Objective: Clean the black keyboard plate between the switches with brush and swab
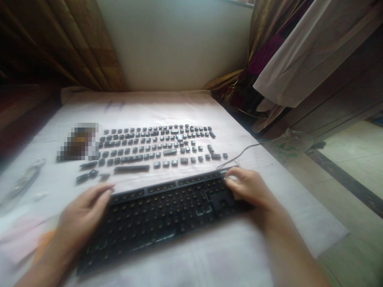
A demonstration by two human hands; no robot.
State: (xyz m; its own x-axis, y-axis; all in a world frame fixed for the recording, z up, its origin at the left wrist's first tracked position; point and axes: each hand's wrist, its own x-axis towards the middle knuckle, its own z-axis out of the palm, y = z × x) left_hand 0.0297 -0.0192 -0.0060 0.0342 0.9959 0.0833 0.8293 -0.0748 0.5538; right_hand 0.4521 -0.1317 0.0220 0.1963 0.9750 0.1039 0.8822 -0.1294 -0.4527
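Observation:
A black computer keyboard, stripped of its keycaps, lies at a slant between my hands, its near left part blurred. My left hand holds its left end, with thumb and fingers close together at the upper corner. At the other end, my right hand grips the keyboard, thumb on top and fingers curled at the edge. Beyond it, loose black keycaps are spread in rows on the white cloth. A long space bar keycap lies in the nearest row, and several keycaps sit in a small group at the left.
A thin cable runs from behind the keyboard over the table's right edge. On the left of the cloth-covered table are a pixelated patch, a clear plastic-looking item and a pink sheet. Fabric hangs at the right.

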